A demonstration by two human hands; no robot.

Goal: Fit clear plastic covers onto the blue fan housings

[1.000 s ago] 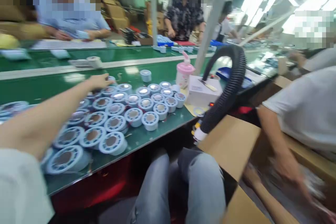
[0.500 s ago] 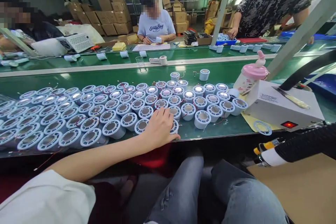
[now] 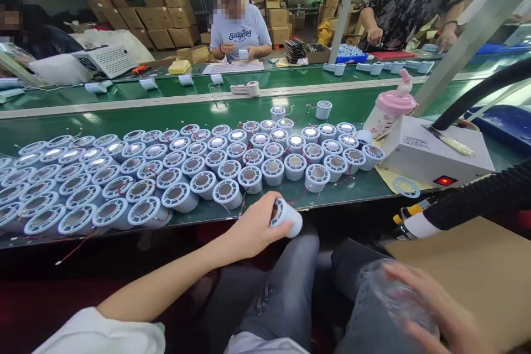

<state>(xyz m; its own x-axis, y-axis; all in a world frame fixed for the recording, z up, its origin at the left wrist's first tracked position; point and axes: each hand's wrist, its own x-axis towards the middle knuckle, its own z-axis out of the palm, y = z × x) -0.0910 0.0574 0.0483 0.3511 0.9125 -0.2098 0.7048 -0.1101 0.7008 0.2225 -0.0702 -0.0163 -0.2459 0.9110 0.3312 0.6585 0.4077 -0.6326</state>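
My left hand (image 3: 253, 228) grips one pale blue round part (image 3: 287, 217) just off the near edge of the green belt (image 3: 166, 110), above my knees; a thin red wire trails from it. Many identical round parts (image 3: 199, 166) stand in rows on the belt in front of me. My right hand (image 3: 431, 310) is low at the bottom right over my right knee, blurred, with what looks like a clear plastic bag (image 3: 385, 293) under its fingers.
A white box with a red light (image 3: 435, 157) and a pink-lidded bottle (image 3: 390, 113) stand at the belt's right. A black corrugated hose (image 3: 468, 202) crosses above a cardboard box (image 3: 477, 271). Other people work across the belt, by stacked cartons.
My left hand closed on a round part at the front row and lifted it off the belt toward me. My right hand came into view at the bottom right.
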